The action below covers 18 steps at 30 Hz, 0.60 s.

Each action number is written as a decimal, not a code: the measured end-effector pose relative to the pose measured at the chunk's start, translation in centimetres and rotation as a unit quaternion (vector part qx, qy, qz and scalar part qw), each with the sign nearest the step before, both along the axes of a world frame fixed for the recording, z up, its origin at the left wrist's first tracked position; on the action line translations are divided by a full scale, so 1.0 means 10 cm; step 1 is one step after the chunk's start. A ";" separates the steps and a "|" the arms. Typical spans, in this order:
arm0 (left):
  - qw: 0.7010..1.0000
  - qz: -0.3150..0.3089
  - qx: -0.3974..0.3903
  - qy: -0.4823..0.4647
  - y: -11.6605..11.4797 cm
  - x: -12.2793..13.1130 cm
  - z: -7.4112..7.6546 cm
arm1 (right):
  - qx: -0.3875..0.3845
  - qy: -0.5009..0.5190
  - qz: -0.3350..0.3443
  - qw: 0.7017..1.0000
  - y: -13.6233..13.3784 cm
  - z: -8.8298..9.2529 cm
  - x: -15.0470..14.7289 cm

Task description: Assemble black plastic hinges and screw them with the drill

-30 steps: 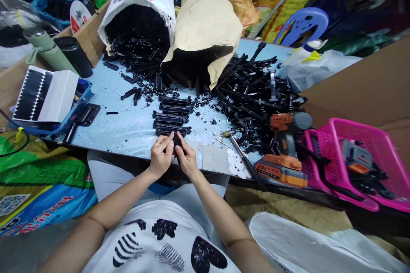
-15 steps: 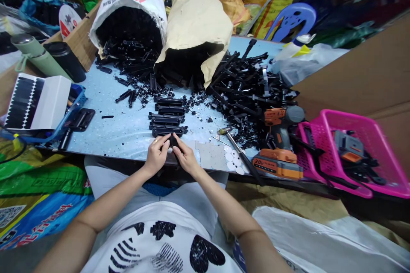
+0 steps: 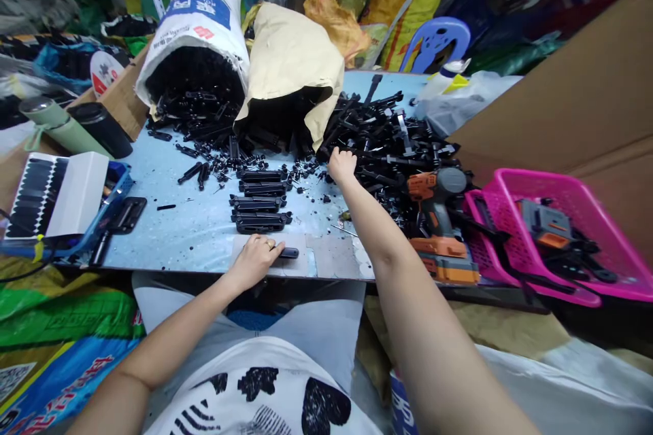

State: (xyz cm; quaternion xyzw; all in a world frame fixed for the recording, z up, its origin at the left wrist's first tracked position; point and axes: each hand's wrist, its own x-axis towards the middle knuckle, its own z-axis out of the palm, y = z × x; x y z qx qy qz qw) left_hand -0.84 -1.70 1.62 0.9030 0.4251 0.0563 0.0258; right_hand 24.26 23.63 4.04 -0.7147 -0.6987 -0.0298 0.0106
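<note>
Near the table's front edge, my left hand (image 3: 254, 259) is closed on a black plastic part (image 3: 289, 253), whose rounded end sticks out to the right of the fingers. Just beyond it, several long black parts (image 3: 261, 221) lie side by side in a short column. My right hand (image 3: 341, 164) reaches to the left edge of a large heap of black parts (image 3: 392, 136). Its fingers are bent down among small pieces, and whatever they grip is hidden. The opening of the beige sack (image 3: 296, 54) is just beyond that hand.
An orange cordless drill (image 3: 439, 217) stands right of the heap, beside a pink basket (image 3: 566, 180). A white sack (image 3: 196, 20) spills black parts at the back left. On the left are a blue tray (image 3: 120, 183), a green bottle (image 3: 64, 126) and a black cup (image 3: 105, 132).
My hands have parted. The right has moved forward and right to the heap; the left stays near the front edge with the black part. The camera view has shifted slightly.
</note>
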 end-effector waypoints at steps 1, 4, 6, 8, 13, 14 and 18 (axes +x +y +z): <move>1.000 0.015 0.006 0.005 -0.01 -0.01 -0.01 | -0.006 -0.004 0.000 1.000 -0.02 0.00 -0.02; 0.998 0.056 0.003 0.012 -0.04 -0.08 -0.07 | -0.009 -0.011 0.005 1.000 -0.21 0.02 -0.02; 0.997 0.072 -0.018 -0.001 -0.04 -0.10 -0.11 | -0.005 -0.010 0.017 1.000 -0.46 0.06 0.01; 0.996 0.075 -0.044 -0.024 -0.02 -0.12 -0.13 | -0.007 0.011 0.093 0.996 -0.84 0.10 0.04; 0.991 0.031 -0.106 -0.077 0.08 -0.09 -0.13 | -0.099 0.054 0.445 0.888 -1.97 0.03 0.01; 0.990 0.021 -0.115 -0.082 0.10 -0.08 -0.12 | -0.106 0.041 0.469 0.876 -2.14 -0.03 -0.01; 0.989 0.004 -0.134 -0.063 0.13 0.01 -0.04 | -0.117 0.015 0.438 0.891 -2.48 -0.25 -0.12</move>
